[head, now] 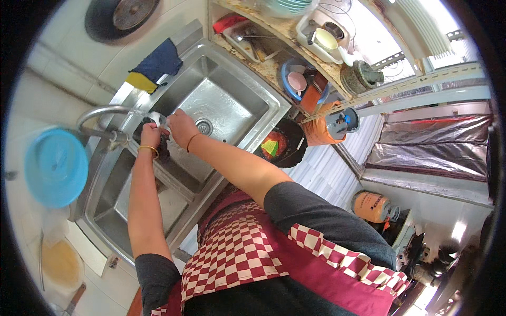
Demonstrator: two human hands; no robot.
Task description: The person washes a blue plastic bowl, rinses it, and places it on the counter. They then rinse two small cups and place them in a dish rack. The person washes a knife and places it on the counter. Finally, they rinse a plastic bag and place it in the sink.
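Observation:
Both my hands meet below the spout of a curved metal faucet [103, 111], over a double stainless-steel sink [225, 100]. My left hand [150, 136] grips a small white object [156, 117], perhaps a spoon, which my right hand [183, 128] also touches; my fingers cover much of it. Something dark [162, 152], too blurred to name, hangs just below my hands. The drain [204, 126] lies right of my right hand in the wet basin. The other basin [118, 201] sits at the lower left, partly behind my left forearm.
Dark blue and yellow cloths [158, 59] drape over the sink's back rim. A light-blue plastic basin [56, 168] is at the left. On the right are shelves [272, 75] with bowls and utensils, a black wok-like vessel [290, 152] and a gas cylinder [342, 120].

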